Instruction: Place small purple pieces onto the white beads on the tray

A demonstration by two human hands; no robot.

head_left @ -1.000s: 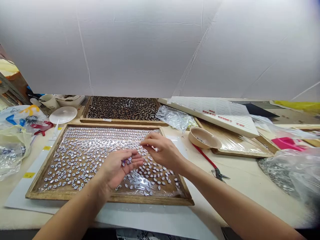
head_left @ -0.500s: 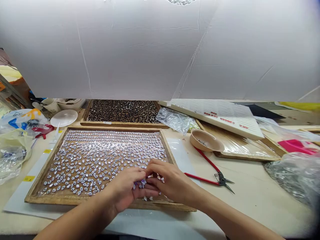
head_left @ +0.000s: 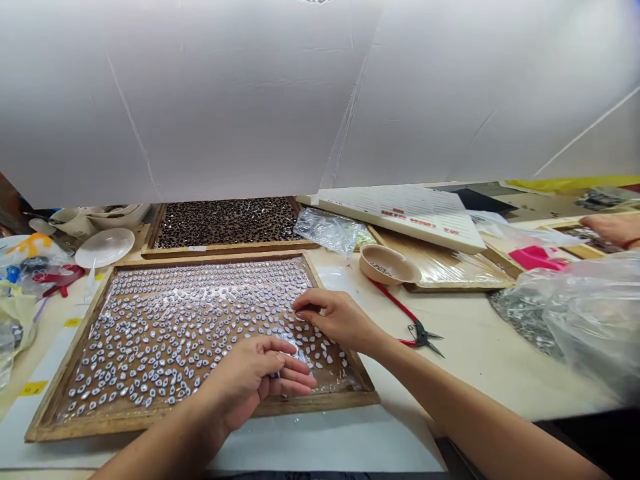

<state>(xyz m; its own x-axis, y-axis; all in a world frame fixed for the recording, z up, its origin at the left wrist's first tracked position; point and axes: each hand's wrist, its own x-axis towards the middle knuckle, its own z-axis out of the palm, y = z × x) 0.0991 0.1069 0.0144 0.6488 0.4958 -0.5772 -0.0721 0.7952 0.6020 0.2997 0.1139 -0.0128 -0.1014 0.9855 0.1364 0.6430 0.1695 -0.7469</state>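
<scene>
A wooden-framed tray [head_left: 200,417] lies in front of me, its film-covered base dotted with many small white drop-shaped pieces [head_left: 165,360], many with dark centres. Rows are neat along the far side and looser nearer me. Over the tray's near right part, my left hand [head_left: 265,377] is turned palm up with fingers stretched out; a pale bit shows by its palm. My right hand [head_left: 340,320] is above the tray's right side, thumb and forefinger pinched at a small white piece [head_left: 299,318]. Plainer white pieces [head_left: 320,347] lie below that hand.
Red-handled pliers [head_left: 420,333] and a tan bowl [head_left: 385,267] are at the right. Behind stands a tray of dark pieces [head_left: 225,223]. A white plate [head_left: 105,247] is at the left. A white panel [head_left: 225,100] hangs across the top. Another person's hand [head_left: 615,229] shows far right.
My hands have parted: the right moved up and away over the tray, while the left opened from a cupped shape. The view has shifted rightward, and another person's hand now shows.
</scene>
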